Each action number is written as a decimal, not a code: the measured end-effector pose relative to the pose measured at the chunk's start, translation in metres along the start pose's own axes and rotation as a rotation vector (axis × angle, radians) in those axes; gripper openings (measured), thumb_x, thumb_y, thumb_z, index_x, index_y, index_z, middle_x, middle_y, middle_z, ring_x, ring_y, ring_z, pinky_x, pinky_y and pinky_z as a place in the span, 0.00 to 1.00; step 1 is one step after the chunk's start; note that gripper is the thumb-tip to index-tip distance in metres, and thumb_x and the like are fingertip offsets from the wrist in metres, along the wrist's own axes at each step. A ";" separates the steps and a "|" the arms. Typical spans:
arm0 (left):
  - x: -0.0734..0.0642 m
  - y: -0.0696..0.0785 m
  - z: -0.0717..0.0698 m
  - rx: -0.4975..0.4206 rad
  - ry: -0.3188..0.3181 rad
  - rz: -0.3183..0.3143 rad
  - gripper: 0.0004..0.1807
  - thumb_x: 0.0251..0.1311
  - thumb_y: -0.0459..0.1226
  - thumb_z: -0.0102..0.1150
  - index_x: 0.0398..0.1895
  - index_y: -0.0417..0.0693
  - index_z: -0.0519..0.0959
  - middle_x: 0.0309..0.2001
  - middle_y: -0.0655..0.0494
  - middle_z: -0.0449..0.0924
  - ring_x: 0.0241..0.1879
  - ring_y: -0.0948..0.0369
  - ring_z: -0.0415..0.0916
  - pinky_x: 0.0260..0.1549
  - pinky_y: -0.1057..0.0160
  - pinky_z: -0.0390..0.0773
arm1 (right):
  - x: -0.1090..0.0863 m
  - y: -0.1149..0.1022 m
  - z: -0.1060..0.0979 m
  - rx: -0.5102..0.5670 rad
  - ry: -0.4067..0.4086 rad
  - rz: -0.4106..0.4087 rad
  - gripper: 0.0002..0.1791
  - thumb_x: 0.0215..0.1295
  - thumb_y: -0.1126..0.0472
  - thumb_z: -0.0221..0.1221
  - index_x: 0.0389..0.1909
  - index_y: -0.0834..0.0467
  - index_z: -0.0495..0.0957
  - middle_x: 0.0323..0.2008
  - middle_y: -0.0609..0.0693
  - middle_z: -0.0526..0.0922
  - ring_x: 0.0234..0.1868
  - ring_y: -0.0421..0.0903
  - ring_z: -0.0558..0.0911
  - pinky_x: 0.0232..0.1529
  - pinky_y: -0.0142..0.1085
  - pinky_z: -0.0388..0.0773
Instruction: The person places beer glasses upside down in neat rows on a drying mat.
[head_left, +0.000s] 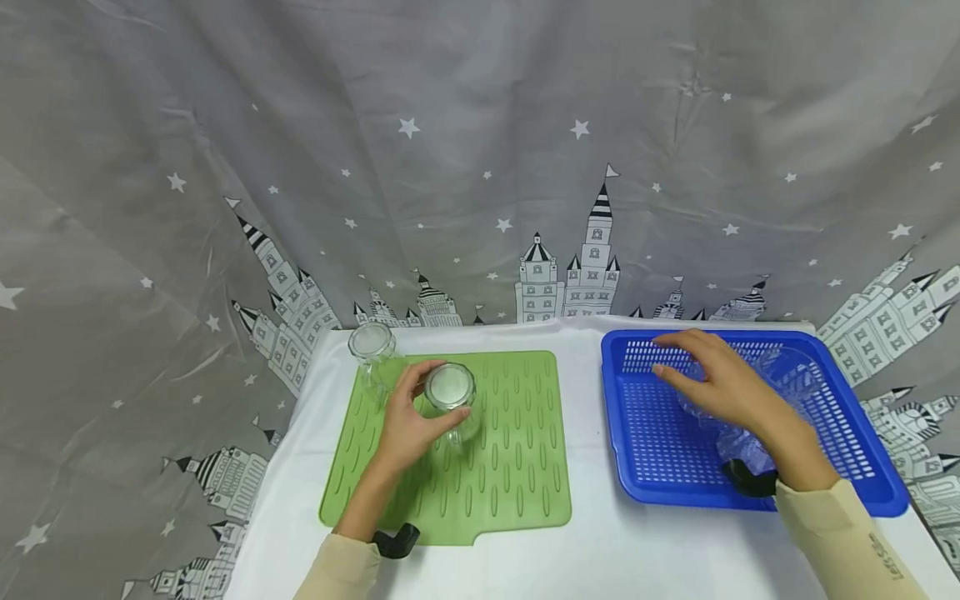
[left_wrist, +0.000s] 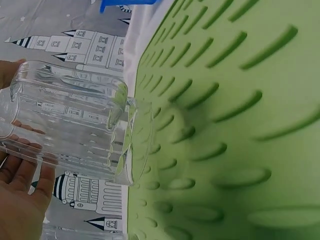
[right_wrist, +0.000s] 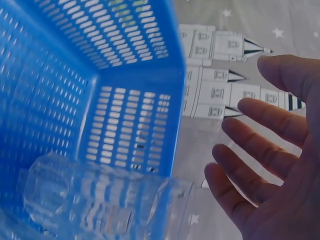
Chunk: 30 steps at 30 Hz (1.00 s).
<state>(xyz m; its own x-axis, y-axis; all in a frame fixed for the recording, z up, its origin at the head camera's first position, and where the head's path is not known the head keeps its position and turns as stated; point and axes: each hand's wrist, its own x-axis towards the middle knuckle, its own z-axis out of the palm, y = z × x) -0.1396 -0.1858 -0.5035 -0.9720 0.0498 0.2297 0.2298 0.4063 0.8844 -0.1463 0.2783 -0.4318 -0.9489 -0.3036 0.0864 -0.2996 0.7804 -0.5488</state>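
My left hand [head_left: 408,429] grips a clear glass mug [head_left: 450,386] turned upside down, thumb on one side and fingers on the other. Its rim is close over the ribbed green mat [head_left: 517,467], as the left wrist view shows from the side. A second upturned glass mug [head_left: 372,340] stands at the mat's back left corner. Over the blue basket [head_left: 626,450], my right hand [head_left: 720,387] hovers with fingers spread and relaxed, holding nothing. Clear glassware [right_wrist: 100,195] lies in the basket below it, partly hidden by the hand and forearm in the head view.
A white cloth [head_left: 588,533] covers the table, with a strip of it between mat and basket. Behind the table hangs a grey curtain [head_left: 450,167] printed with castles and stars. The basket's perforated walls rise around the glassware.
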 end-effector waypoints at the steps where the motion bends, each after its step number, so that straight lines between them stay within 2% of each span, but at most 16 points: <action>1: 0.001 -0.001 -0.001 0.004 -0.001 0.001 0.44 0.46 0.38 0.88 0.69 0.56 0.78 0.61 0.55 0.80 0.60 0.61 0.76 0.67 0.56 0.74 | -0.001 0.002 -0.001 -0.010 0.005 -0.002 0.28 0.79 0.47 0.62 0.70 0.58 0.77 0.70 0.64 0.79 0.72 0.69 0.73 0.70 0.72 0.70; 6: 0.008 -0.005 -0.004 0.024 0.011 0.002 0.43 0.45 0.37 0.88 0.68 0.54 0.78 0.63 0.54 0.80 0.60 0.60 0.75 0.65 0.60 0.74 | -0.006 0.013 -0.002 -0.086 0.037 -0.002 0.29 0.76 0.49 0.64 0.70 0.60 0.77 0.70 0.67 0.78 0.72 0.71 0.69 0.69 0.73 0.64; 9: 0.012 -0.006 -0.006 0.039 0.016 0.001 0.43 0.45 0.38 0.88 0.69 0.54 0.78 0.65 0.53 0.80 0.60 0.59 0.75 0.64 0.60 0.74 | -0.010 0.019 -0.001 -0.130 0.037 0.044 0.32 0.75 0.47 0.65 0.73 0.59 0.73 0.72 0.69 0.74 0.73 0.75 0.65 0.68 0.77 0.59; 14: 0.020 -0.005 -0.008 0.051 0.018 0.003 0.44 0.44 0.39 0.89 0.69 0.55 0.78 0.64 0.53 0.80 0.60 0.58 0.76 0.65 0.53 0.75 | -0.017 0.031 0.000 -0.168 0.012 0.130 0.38 0.76 0.44 0.64 0.78 0.58 0.66 0.77 0.72 0.64 0.75 0.80 0.56 0.66 0.82 0.53; 20: 0.030 -0.003 -0.009 0.053 0.012 0.030 0.45 0.45 0.38 0.88 0.70 0.52 0.78 0.64 0.50 0.79 0.61 0.56 0.75 0.67 0.50 0.75 | -0.024 0.041 -0.001 -0.204 0.012 0.172 0.43 0.76 0.42 0.62 0.81 0.59 0.60 0.79 0.74 0.58 0.75 0.82 0.55 0.62 0.79 0.56; 26: 0.036 -0.006 -0.010 0.041 0.037 0.020 0.45 0.45 0.37 0.89 0.70 0.53 0.78 0.65 0.52 0.79 0.61 0.58 0.75 0.66 0.56 0.75 | -0.029 0.046 -0.002 -0.210 -0.033 0.207 0.45 0.80 0.44 0.58 0.85 0.63 0.52 0.81 0.75 0.54 0.74 0.83 0.56 0.63 0.79 0.58; 30: 0.039 -0.010 -0.009 0.038 0.060 0.021 0.44 0.45 0.36 0.89 0.70 0.54 0.78 0.65 0.51 0.80 0.61 0.56 0.77 0.65 0.61 0.76 | -0.031 0.048 -0.003 -0.203 -0.032 0.210 0.42 0.81 0.49 0.57 0.84 0.65 0.53 0.80 0.77 0.56 0.74 0.83 0.57 0.64 0.80 0.56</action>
<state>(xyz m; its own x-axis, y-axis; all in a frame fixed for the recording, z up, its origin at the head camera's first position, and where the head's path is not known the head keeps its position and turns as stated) -0.1791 -0.1962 -0.5003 -0.9619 0.0043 0.2732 0.2472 0.4402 0.8632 -0.1312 0.3264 -0.4583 -0.9896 -0.1381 -0.0395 -0.1135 0.9203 -0.3743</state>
